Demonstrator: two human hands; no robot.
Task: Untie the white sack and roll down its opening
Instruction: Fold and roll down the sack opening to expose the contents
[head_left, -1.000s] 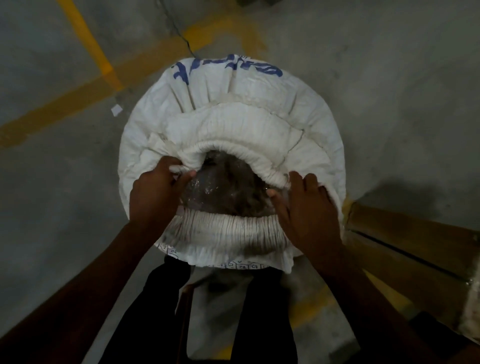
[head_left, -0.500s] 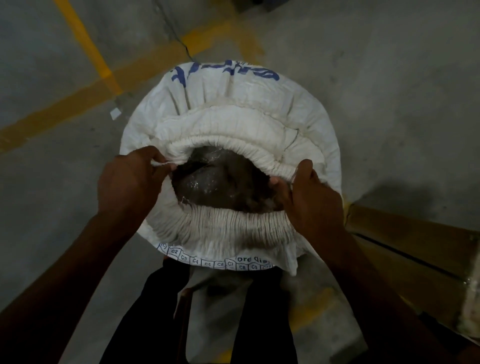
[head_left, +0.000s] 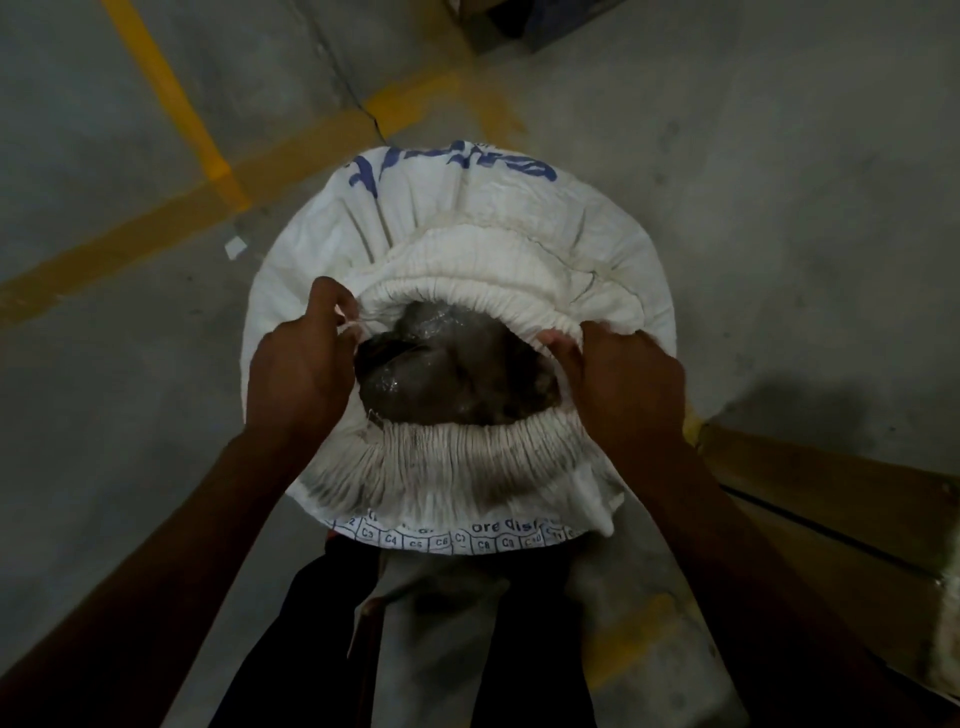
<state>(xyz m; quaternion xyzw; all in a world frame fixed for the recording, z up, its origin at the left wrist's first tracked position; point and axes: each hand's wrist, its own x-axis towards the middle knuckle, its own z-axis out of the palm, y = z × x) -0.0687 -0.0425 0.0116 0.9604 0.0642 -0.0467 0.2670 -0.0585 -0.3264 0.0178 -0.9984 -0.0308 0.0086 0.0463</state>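
Note:
The white sack (head_left: 467, 208) stands on the concrete floor below me, with blue lettering on its far side. Its mouth is open, and the gathered rim (head_left: 467, 457) lies rolled outward in a thick ring. Inside shows a dark mass under shiny clear plastic (head_left: 457, 369). My left hand (head_left: 298, 364) pinches the rim at the left of the opening, with loose threads by its fingers. My right hand (head_left: 623, 384) grips the rolled rim at the right of the opening.
Yellow painted lines (head_left: 171, 109) cross the grey floor at the left and behind the sack. A brown wooden board or pallet (head_left: 831, 499) lies at the right. My dark-trousered legs (head_left: 322, 639) stand close against the sack's near side.
Both hands have shifted along the rim toward its far side, and the opening has spread wider. More of the dark contents shows.

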